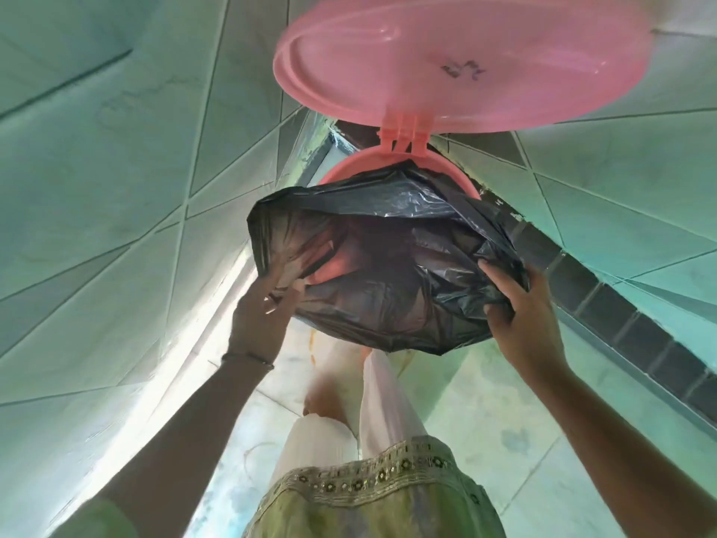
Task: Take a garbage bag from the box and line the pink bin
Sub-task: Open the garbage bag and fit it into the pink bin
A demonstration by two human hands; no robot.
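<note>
A black garbage bag [388,266] is spread wide over the mouth of the pink bin [458,176], whose far rim shows above the plastic. The round pink lid [446,64] stands open on its hinge behind the bin. My left hand [267,304] grips the bag's left edge, with its fingers partly inside the plastic. At the right edge, my right hand [523,308] pinches a bunched fold of the bag. The bin's body is hidden under the bag. No bag box is in view.
Pale green tiled walls rise on the left and right, meeting in a corner behind the bin. A dark tiled strip [605,304] runs along the right wall. My feet and pale trousers [372,405] stand on the tiled floor just before the bin.
</note>
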